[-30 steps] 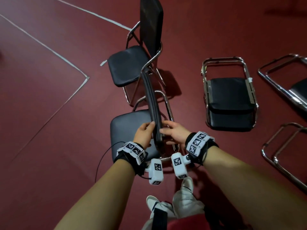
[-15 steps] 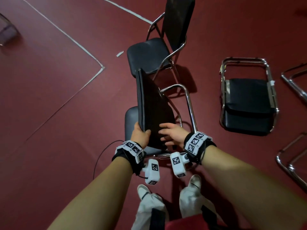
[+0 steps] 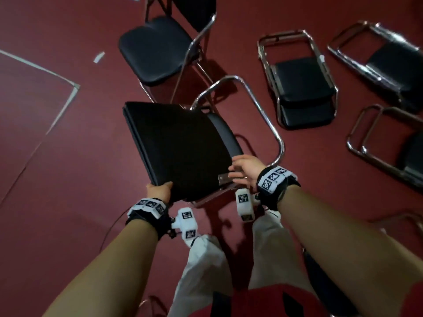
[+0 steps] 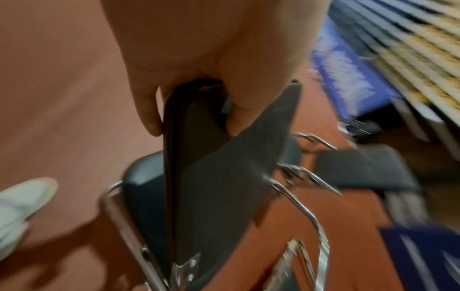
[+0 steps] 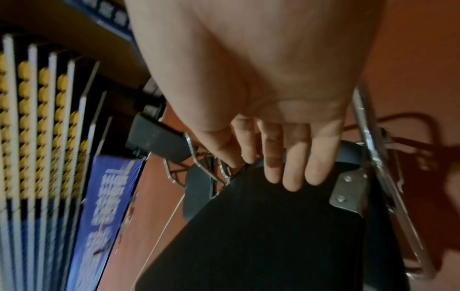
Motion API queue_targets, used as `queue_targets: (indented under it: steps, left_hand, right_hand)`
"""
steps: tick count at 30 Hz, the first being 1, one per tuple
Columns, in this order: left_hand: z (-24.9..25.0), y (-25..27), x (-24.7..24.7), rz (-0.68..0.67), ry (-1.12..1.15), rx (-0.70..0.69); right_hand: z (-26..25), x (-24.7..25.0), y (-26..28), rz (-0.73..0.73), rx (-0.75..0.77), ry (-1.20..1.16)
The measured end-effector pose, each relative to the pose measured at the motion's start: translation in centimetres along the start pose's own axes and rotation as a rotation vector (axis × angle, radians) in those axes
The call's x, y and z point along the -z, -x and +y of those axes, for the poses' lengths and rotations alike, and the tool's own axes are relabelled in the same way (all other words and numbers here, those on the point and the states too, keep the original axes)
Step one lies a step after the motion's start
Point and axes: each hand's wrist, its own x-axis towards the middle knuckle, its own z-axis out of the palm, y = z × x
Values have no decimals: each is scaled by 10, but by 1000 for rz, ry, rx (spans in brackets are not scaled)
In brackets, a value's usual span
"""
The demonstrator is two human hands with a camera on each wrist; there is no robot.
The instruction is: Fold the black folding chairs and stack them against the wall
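The black folding chair (image 3: 178, 147) hangs tilted in front of me, its flat dark panel facing up and its chrome leg loop (image 3: 251, 106) sticking out to the right. My left hand (image 3: 160, 189) grips the panel's near left corner; in the left wrist view my left hand (image 4: 194, 118) has its thumb on one face and a finger on the other. My right hand (image 3: 240, 170) is at the panel's right edge. In the right wrist view its straight fingers (image 5: 293, 169) lie flat on the black panel beside a metal bracket (image 5: 348, 189).
Another chair (image 3: 160, 46) stands unfolded just beyond the held one. Three folded chairs lie on the red floor to the right: one in the middle (image 3: 299, 88), one at the far right (image 3: 393, 65), one nearer (image 3: 389, 152). My legs and shoes (image 3: 201, 259) are below. White floor lines (image 3: 68, 97) run at left.
The chair panel has swung from edge-on to flat, face up. My hands have moved apart, the left to the near corner and the right to the right edge.
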Motion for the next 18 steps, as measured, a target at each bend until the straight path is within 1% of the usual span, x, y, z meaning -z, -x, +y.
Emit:
queue_targets:
  steps: [4,8,10,12,14,18]
  left_hand:
    - [-31,-37,25,-19,10,104]
    - [-58,-67,33,-14,53,111]
    - [-68,-80,37,-36,90,126]
    - [-79,-94,43,-51,126,144]
    - [-93,-111,46,-45,179,144]
    - [-122,-137,44,-32,240,124]
  right_hand:
    - [48,-8,3,86,-105,-124]
    - [87,-7,-5,157,-149,-180]
    - [100,-6,-17,198,-141,-257]
    - [112,-8,-32,162,-129,-326]
    - [119,-11,-51,171,-134,-401]
    - [133,-6,-87,324,-187,-420]
